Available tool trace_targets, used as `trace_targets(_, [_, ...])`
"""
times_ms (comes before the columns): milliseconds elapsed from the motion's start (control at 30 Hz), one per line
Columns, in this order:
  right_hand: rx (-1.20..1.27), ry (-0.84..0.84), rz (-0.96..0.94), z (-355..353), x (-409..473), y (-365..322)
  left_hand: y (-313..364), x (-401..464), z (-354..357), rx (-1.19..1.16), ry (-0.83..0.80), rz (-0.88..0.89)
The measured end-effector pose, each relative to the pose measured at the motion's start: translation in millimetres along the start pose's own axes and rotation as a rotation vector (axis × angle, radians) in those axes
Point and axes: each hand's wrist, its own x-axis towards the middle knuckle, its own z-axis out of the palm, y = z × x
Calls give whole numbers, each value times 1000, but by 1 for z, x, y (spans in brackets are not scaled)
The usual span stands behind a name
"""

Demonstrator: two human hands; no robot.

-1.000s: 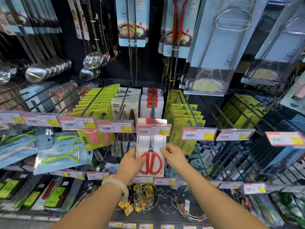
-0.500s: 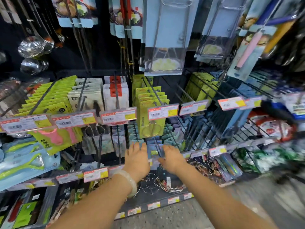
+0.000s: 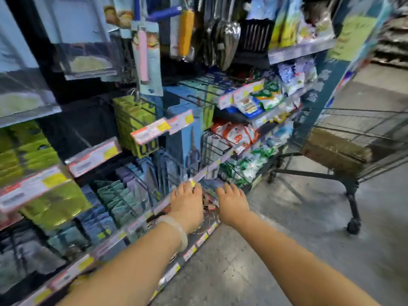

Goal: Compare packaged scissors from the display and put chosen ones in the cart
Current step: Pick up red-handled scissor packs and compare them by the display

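Note:
Both my hands reach forward at the low front of the display. My left hand point(image 3: 187, 202), with a pale bangle on the wrist, and my right hand point(image 3: 231, 202) lie palm down on either side of a flat scissors package point(image 3: 209, 198). Only a blurred strip of it with some red shows between the hands. The fingers lie over its edges. The wire shopping cart point(image 3: 362, 129) stands on the floor to the right, about an arm's length beyond my right hand.
A brown cardboard box point(image 3: 335, 151) lies in the cart. The display point(image 3: 136, 120) on the left carries hooks of green and blue packs with price tags point(image 3: 152, 130) sticking out. Bagged goods point(image 3: 238, 133) fill shelves at its right end. Grey floor point(image 3: 287, 250) lies below.
The view has swung right from the scissors hooks to the end of the display, and the cart has come into sight. Both hands have come off the hook with the package and moved rightward.

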Motion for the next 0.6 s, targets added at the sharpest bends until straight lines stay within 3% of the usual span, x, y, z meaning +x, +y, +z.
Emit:
trace_targets(300, [78,76,300,-26,-10,187,162,80,4,107,-35,250])
trace_targets(600, [144,47,574,-27,-17,339,315,155,20,184,-52,515])
